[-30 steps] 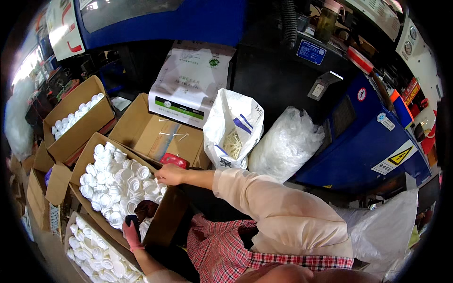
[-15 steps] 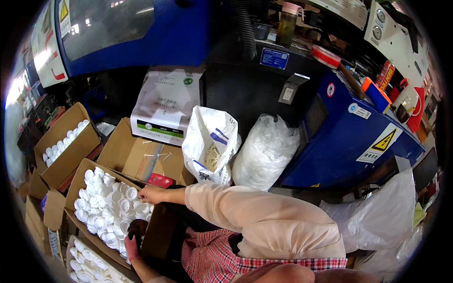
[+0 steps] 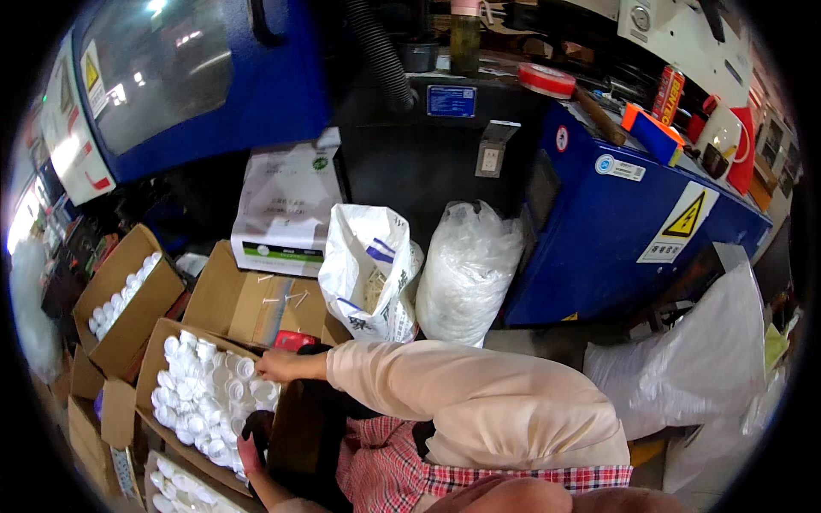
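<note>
A cardboard box full of white round plastic caps stands at the left, below me. At its right rim is my right hand, fingers bent and closed over the edge of the caps. What they grip, if anything, is too small to make out. My left hand reaches up along the box's near side, beside the caps. Something dark, a glove or an object, covers its fingers, so their pose is hidden. Between my arms and this box is a shadowed brown carton.
Behind the caps stand an open carton with a few thin white sticks, a white woven sack and a clear plastic bag. Another box of white pieces is far left. A blue machine cabinet stands at right.
My view has shifted, so the boxes appear lower and slightly further right, while the cabinet appears further left. Both hands remain at the cap box, with little visible movement relative to it.
</note>
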Demonstrator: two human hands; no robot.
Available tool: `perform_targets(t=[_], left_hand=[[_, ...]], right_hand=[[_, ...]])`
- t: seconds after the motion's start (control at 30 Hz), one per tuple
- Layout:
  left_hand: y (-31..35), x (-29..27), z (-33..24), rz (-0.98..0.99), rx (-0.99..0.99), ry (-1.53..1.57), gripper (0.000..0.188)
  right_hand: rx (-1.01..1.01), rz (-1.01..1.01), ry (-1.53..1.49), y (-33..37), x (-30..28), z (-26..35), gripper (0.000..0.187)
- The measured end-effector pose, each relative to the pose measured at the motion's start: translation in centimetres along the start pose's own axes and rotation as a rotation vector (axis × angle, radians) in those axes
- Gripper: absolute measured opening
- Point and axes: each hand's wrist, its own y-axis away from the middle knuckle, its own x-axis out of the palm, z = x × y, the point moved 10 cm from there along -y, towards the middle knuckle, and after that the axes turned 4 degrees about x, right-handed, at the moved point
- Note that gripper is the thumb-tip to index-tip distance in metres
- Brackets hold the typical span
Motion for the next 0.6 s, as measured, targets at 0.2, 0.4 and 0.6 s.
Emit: perform_targets(t=[0.2,0.4,0.6], left_hand=[[0.2,-4.6,3.9,-0.084,0.018,-0.021,0.034],[5.6,-5.6,1.1,-0.110,0.010,0.262,0.025],[8.2,-7.8,0.9,-0.201,-0.006,0.368,0.027]], right_hand=[[-0.040,0.088,0.129,-1.1,0.9,1.4,0.017],[-0.223,0.212,0.222,1.6,0.9,4.2,0.017],[-0.301,0.285,0.324,1.6,4.1,4.0,0.018]])
